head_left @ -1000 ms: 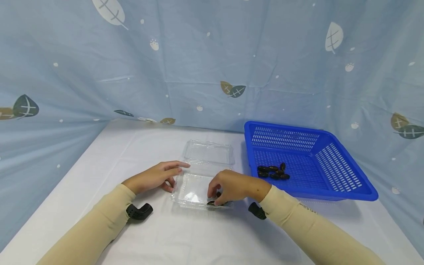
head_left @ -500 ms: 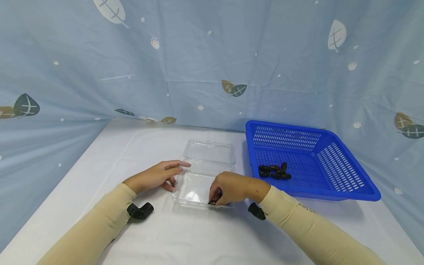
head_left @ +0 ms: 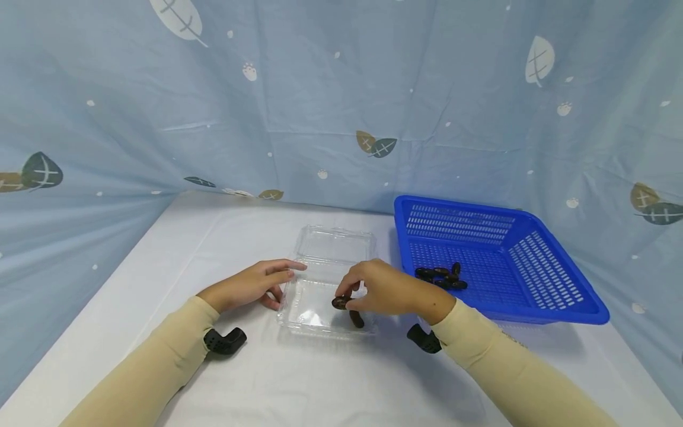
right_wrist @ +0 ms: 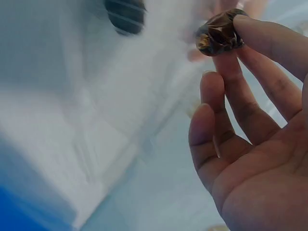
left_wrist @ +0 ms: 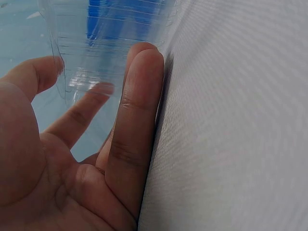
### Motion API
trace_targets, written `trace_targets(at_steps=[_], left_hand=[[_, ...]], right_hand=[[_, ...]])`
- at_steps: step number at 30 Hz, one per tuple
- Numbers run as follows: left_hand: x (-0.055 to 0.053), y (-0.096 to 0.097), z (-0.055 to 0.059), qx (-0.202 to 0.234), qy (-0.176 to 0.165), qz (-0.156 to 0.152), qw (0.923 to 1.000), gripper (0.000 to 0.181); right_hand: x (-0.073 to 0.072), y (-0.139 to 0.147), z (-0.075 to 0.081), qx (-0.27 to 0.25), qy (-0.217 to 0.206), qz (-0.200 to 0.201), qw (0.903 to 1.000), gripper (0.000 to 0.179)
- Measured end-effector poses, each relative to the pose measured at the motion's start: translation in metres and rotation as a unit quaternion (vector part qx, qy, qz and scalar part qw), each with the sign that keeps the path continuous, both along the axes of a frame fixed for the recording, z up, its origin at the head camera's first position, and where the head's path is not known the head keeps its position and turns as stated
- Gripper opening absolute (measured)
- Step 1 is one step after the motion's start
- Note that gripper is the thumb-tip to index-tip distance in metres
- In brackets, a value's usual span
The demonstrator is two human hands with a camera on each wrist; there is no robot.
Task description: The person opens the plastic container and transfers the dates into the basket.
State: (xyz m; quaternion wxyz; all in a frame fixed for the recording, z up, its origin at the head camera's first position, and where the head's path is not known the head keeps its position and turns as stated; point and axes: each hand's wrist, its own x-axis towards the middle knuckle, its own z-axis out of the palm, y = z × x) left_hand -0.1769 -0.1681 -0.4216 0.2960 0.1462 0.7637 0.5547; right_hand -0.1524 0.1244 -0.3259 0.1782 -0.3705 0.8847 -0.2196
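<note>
My right hand [head_left: 389,287] pinches a dark brown, glossy, wrinkled date [head_left: 340,303] between thumb and fingertips, over the base of a clear plastic clamshell box [head_left: 304,293]. In the right wrist view the date [right_wrist: 221,32] shows at the fingertips, while the other fingers curl loosely. Another date [head_left: 356,319] lies in the near right part of the box, just below the hand. At the box's left side is my left hand [head_left: 253,284], its fingers spread and relaxed at the edge. The left wrist view shows its fingertips right at the clear wall [left_wrist: 110,29].
To the right stands a blue perforated plastic basket [head_left: 573,249], with several dates [head_left: 440,273] in its near left corner. The box's lid [head_left: 336,246] lies open toward the back. White cloth [head_left: 256,379] covers the table, and a blue leaf-print curtain [head_left: 320,89] hangs behind.
My right hand has risen from the near right corner of the box with a date in its fingertips, uncovering the other one there. My left hand has stayed in place.
</note>
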Motion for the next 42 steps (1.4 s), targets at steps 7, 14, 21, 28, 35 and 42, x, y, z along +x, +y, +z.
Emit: trace_targets(at_steps=[7, 14, 21, 28, 35, 42], left_hand=[[0.0, -0.001, 0.001, -0.003, 0.002, -0.005, 1.0, 0.046], [-0.001, 0.001, 0.0, 0.003, 0.004, -0.006, 1.0, 0.048], [0.0, 0.0, 0.0, 0.002, 0.004, -0.007, 1.0, 0.046], [-0.001, -0.003, -0.001, 0.001, 0.004, -0.008, 1.0, 0.046], [0.0, -0.004, -0.001, -0.001, 0.004, -0.009, 0.9999, 0.045], [0.001, -0.002, 0.001, -0.006, 0.007, -0.01, 0.9999, 0.048]], right_hand=[[-0.001, 0.027, 0.024, -0.054, 0.041, -0.046, 0.9966, 0.019], [-0.005, 0.067, 0.036, -0.071, 0.071, -0.131, 0.9863, 0.023], [-0.01, 0.108, 0.034, -0.06, 0.103, -0.18, 0.9764, 0.022], [-0.017, 0.141, 0.027, -0.036, 0.072, -0.232, 0.9694, 0.021], [-0.024, 0.159, 0.013, -0.01, 0.059, -0.23, 0.9712, 0.02], [-0.025, 0.165, -0.001, 0.017, 0.064, -0.228, 0.9714, 0.019]])
